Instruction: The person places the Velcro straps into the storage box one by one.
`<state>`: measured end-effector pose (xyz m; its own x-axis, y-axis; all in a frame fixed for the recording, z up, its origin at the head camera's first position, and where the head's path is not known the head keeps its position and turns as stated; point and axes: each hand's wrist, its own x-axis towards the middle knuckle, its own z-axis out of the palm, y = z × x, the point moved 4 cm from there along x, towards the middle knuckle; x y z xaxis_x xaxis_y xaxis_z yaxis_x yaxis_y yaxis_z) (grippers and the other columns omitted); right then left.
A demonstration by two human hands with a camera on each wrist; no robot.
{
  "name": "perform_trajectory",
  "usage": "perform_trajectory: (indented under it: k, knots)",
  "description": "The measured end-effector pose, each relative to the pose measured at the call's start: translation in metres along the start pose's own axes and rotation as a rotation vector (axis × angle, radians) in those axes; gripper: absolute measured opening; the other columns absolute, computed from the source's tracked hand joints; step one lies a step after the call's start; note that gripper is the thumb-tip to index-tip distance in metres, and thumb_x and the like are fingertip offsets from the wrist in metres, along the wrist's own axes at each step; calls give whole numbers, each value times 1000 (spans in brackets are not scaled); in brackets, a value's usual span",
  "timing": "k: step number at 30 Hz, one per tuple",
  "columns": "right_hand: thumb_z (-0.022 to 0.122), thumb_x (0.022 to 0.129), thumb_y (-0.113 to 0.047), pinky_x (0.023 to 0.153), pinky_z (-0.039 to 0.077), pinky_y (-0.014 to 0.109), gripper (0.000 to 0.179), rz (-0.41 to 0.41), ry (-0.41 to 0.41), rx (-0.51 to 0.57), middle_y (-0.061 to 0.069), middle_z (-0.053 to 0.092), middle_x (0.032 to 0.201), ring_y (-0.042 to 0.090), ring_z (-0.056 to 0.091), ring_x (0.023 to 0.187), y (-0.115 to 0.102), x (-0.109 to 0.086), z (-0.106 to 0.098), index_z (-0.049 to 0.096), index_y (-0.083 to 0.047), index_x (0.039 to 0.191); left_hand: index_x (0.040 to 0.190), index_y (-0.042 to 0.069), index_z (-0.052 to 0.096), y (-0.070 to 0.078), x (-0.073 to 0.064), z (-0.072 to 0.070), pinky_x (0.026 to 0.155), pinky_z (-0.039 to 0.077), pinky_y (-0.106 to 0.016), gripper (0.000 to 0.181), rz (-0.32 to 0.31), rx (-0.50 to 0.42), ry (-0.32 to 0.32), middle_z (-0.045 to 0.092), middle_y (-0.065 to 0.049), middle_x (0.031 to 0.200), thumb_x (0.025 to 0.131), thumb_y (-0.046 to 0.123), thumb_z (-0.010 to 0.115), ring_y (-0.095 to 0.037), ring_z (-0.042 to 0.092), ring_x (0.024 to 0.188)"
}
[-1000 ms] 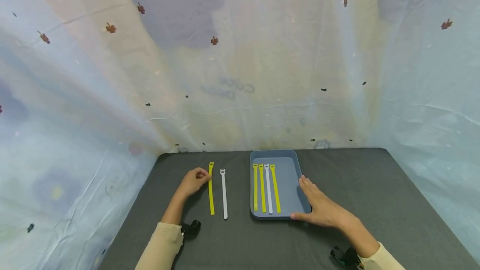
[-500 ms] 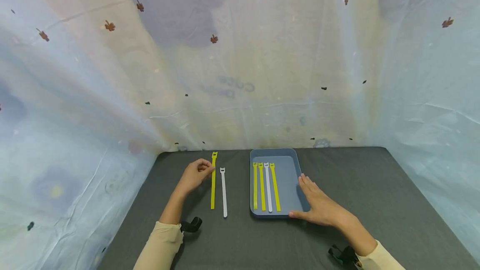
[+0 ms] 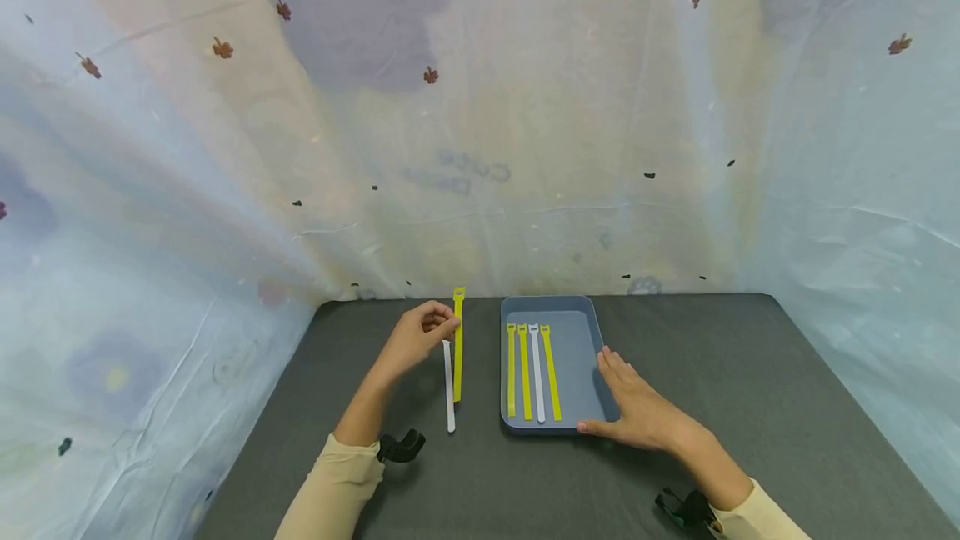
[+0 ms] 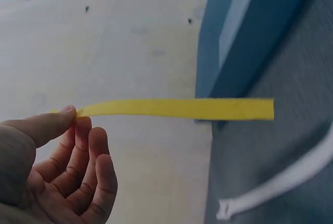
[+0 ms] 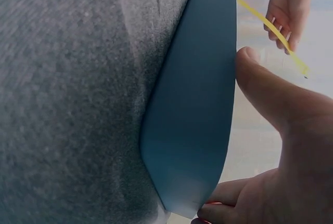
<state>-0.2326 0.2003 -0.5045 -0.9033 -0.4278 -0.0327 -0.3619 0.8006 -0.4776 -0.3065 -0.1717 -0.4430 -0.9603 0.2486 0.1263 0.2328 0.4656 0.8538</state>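
Observation:
My left hand (image 3: 418, 340) pinches a yellow hook-and-loop cable tie (image 3: 458, 365) near its slotted head, between thumb and fingertips. In the left wrist view the strap (image 4: 182, 108) stretches out sideways, held up off the table. Just left of it, a white cable tie (image 3: 449, 394) lies on the table, its head partly hidden by the left hand. My right hand (image 3: 641, 413) rests on the right side of a blue-grey tray (image 3: 581, 373), fingers straight along the edge and thumb at the near corner. Inside the tray, three yellow ties (image 3: 551, 373) and one white tie (image 3: 537, 377) lie side by side.
A dark grey cloth (image 3: 480, 490) covers the table. Behind it hangs a pale patterned curtain (image 3: 525, 140) that reaches the table's back edge. Black wrist-worn devices (image 3: 401, 446) sit by both sleeves.
The left hand has lifted the yellow cable tie from the table and carried it right and up, past the white one. The right hand has stayed on the tray.

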Motion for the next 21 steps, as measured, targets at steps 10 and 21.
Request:
perform_trajectory:
  k: [10,21]
  knots:
    - [78,86,-73,129,21,66,131,-15,6,-2,32,13,174,51,16,161,-2,-1,-1,20,12,166,116,10,70,37,13,34,84,60,-53,22,85,-69,-62,76,-9,101,108,30,69,-18,70,87]
    - [74,86,-77,129,20,66,132,3,0,-6,31,11,175,49,15,162,1,0,2,18,11,167,116,8,71,56,31,73,85,62,-46,20,83,-124,-111,77,-9,104,108,27,69,-20,72,90]
